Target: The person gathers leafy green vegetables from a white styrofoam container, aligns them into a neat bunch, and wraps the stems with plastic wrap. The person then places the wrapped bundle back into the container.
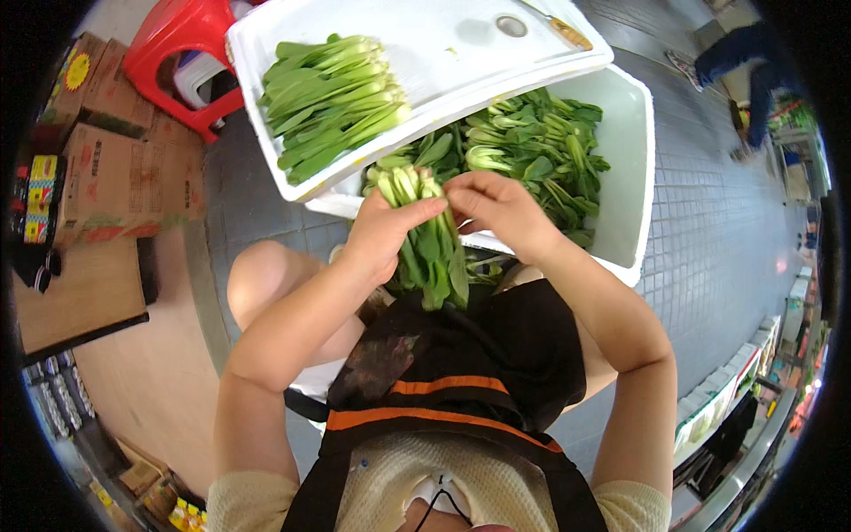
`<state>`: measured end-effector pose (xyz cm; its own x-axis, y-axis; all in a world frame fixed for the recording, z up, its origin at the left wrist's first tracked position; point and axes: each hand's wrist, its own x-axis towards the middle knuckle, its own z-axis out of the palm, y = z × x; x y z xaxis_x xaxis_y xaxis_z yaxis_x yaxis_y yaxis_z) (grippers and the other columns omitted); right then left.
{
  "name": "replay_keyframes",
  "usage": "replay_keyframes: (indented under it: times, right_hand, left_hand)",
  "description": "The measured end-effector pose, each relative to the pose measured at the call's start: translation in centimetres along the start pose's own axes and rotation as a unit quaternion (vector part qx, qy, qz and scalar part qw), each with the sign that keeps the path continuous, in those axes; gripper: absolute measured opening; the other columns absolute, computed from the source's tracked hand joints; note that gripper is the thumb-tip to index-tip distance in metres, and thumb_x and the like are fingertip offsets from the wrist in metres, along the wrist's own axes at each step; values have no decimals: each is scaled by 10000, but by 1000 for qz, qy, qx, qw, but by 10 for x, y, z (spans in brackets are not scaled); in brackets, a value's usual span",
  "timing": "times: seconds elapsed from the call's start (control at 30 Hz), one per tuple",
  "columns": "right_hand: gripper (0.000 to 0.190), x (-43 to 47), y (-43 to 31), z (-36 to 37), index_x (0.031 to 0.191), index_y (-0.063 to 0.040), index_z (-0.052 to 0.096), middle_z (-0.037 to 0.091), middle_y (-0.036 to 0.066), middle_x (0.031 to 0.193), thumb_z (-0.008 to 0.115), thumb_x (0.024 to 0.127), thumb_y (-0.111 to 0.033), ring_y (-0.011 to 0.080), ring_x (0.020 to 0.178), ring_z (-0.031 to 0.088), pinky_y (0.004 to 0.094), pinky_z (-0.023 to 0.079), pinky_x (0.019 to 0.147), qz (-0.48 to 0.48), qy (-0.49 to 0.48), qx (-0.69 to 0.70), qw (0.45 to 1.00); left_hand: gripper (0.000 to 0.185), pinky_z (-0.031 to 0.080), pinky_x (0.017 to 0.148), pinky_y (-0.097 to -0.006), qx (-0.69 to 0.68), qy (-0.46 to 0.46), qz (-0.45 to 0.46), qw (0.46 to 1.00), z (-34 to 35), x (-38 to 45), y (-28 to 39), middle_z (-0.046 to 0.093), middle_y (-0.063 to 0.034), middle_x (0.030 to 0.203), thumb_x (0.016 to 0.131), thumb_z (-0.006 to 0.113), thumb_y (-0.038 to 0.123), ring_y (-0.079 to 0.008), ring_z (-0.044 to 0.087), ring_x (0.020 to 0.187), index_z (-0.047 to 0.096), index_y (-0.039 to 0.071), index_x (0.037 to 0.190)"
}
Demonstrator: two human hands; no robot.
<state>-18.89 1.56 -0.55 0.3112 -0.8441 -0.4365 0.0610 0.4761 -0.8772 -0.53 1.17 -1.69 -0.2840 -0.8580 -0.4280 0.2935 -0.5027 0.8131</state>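
Observation:
My left hand (392,229) is closed around a bunch of leafy greens (429,249), pale stems up and leaves hanging toward my apron. At the right side of the stems is my right hand (495,209), fingers bent and thumb near the index finger; whether it pinches a stalk I cannot tell. Neatly stacked greens (339,100) lie at the left of a white foam lid or tray (439,106). At its far right are a knife with a wooden handle (570,33) and a round ring-like item (511,26). Beneath it, a white foam box (625,173) holds many loose greens (545,146).
A red plastic stool (179,60) stands at the upper left, beside stacked cardboard boxes (110,179). Grey tiled floor (698,199) extends to the right. Another person's legs (738,66) show at the upper right. Shelving with goods (728,392) lines the lower right.

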Motion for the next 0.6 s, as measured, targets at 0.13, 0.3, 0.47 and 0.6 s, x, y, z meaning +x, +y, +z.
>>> replay_keyframes:
  times: [0.13, 0.3, 0.47, 0.6]
  right_hand:
    - [406, -4, 0, -10, 1137, -10, 558, 623, 88, 860, 664, 834, -258, 118, 693, 588, 255, 502, 589, -58, -34, -94, 993]
    - [368, 6, 11, -6, 1031, 50, 589, 636, 126, 817, 697, 779, -194, 160, 649, 614, 285, 511, 523, -87, -37, -20, 995]
    - [323, -6, 16, -5, 1007, 46, 583, 615, 95, 783, 683, 786, -167, 146, 597, 582, 260, 496, 500, -85, -5, -28, 996]
    - [325, -18, 7, 0, 918, 48, 611, 614, 93, 706, 705, 743, -210, 147, 567, 577, 268, 470, 499, -102, 5, -119, 988]
  left_hand:
    - [362, 508, 792, -322, 35, 3, -73, 997, 16, -12, 8, 608, -79, 1078, 833, 637, 89, -182, 604, 948, 525, 41, 1174]
    - [393, 502, 787, -319, 27, 13, -60, 998, 0, -6, -8, 577, -77, 1107, 886, 583, 122, -184, 591, 954, 465, 36, 1251]
    - [435, 488, 794, -320, 74, -32, -16, 997, 3, -10, -18, 574, -75, 1096, 837, 610, 37, -186, 588, 935, 460, 14, 1244]
    - [497, 477, 817, -304, 144, -37, 21, 989, 7, -15, -13, 563, -67, 1119, 772, 618, -45, -172, 576, 963, 457, 13, 1238]
